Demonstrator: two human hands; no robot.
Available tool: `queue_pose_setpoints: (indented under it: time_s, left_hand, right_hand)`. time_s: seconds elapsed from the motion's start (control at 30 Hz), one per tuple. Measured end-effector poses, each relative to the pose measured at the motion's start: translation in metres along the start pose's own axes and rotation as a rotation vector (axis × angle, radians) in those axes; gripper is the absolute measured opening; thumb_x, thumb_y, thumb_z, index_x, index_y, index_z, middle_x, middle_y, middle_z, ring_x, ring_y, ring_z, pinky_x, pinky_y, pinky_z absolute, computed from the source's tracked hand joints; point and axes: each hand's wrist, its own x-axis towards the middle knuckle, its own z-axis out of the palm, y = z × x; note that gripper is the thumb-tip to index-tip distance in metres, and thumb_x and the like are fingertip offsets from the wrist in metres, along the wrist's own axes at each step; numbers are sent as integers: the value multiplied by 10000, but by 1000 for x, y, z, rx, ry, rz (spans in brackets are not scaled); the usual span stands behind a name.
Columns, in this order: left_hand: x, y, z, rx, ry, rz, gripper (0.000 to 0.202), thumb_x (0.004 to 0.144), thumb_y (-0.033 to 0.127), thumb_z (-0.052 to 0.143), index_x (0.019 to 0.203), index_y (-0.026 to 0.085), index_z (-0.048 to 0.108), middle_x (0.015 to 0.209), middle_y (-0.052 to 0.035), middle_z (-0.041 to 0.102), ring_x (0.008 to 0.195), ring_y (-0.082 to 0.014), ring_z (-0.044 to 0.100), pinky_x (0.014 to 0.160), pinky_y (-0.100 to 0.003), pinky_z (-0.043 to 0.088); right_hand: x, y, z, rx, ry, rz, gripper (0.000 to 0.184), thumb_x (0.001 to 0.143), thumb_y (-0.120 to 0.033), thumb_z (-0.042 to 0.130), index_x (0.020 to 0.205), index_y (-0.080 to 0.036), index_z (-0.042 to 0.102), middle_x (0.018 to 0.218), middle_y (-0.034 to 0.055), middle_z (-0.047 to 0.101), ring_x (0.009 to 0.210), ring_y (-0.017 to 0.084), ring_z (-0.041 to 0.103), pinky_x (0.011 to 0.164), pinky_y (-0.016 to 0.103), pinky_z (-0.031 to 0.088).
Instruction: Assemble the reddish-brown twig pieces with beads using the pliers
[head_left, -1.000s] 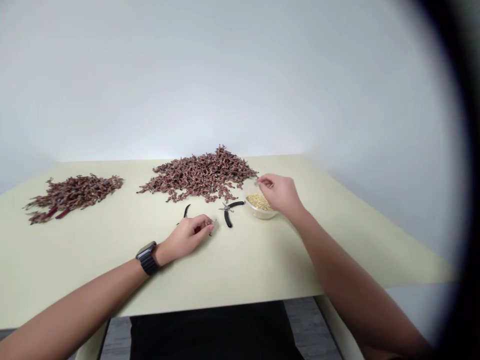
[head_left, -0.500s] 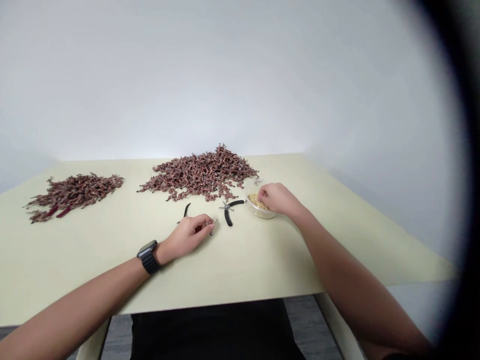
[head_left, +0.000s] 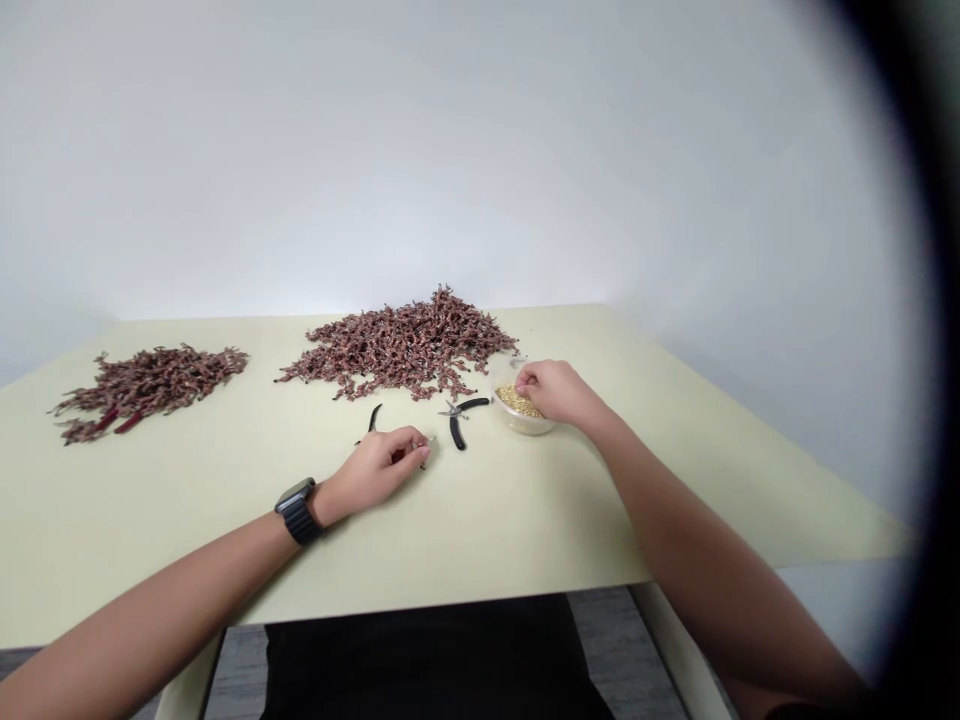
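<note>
My left hand (head_left: pixel 379 468) rests on the table with thumb and fingers pinched on a small brownish piece (head_left: pixel 424 452), mostly covered by the fingertips; it resembles those in the piles. Over a clear round bowl (head_left: pixel 529 427) of tiny gold-coloured pieces (head_left: pixel 517 400), my right hand (head_left: pixel 555 390) has its fingertips pinched together. Whatever is between them is too small to make out. Small pliers (head_left: pixel 459 425) with black handles lie splayed between my hands. Behind my left hand another black-handled tool (head_left: pixel 373 420) shows only in part.
A large heap of small reddish-brown pieces (head_left: pixel 405 350) lies behind the pliers. To the left is a smaller pile (head_left: pixel 154 385) with two dark red handles (head_left: pixel 129 422) sticking out. The pale yellow table (head_left: pixel 480 530) meets a white wall at the back.
My right hand has risen slightly from the gold-coloured pieces, showing more of them. My left hand keeps its pinch in nearly the same spot.
</note>
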Motion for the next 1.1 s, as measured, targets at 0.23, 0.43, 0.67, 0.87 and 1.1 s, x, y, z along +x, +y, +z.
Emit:
queue_pose_setpoints:
  time_s: [0.23, 0.43, 0.67, 0.87, 1.1]
  left_hand:
    - [0, 1, 0, -36, 24, -14, 319, 1007, 459, 516, 939, 187, 667, 635, 30, 536, 575, -113, 426, 565, -243, 311]
    - [0, 12, 2, -315, 46, -98, 376, 1001, 494, 529, 835, 163, 595, 651, 17, 586, 547, -93, 428, 530, -219, 323]
    - [-4, 22, 9, -584, 84, -161, 412, 975, 521, 588, 785, 165, 505, 601, 29, 554, 467, -59, 397, 471, -195, 286]
    - [-4, 27, 12, -666, 128, -143, 400, 929, 505, 667, 809, 170, 483, 605, 38, 533, 481, -57, 396, 471, -192, 277]
    - [-3, 23, 15, -631, 123, -107, 374, 941, 489, 654, 828, 159, 518, 655, 24, 559, 550, -70, 430, 516, -196, 314]
  right_hand:
    - [-8, -20, -9, 123, 126, -25, 154, 908, -202, 530, 873, -193, 679, 878, 48, 728, 765, 166, 619, 705, 276, 425]
    - [-37, -68, -12, 831, 63, -152, 168, 931, -375, 625, 914, -211, 592, 804, 8, 643, 574, 120, 526, 558, 276, 438]
    - [-63, -107, 7, 1167, -286, -115, 274, 908, -454, 702, 900, -211, 575, 776, -1, 607, 606, 120, 529, 501, 254, 442]
    - [-64, -114, 40, 1114, -445, -82, 296, 899, -465, 705, 870, -203, 570, 765, -12, 601, 575, 105, 526, 503, 249, 441]
    - [-68, -114, 57, 1325, -676, -7, 351, 843, -486, 776, 899, -182, 612, 792, -8, 592, 611, 93, 536, 545, 233, 436]
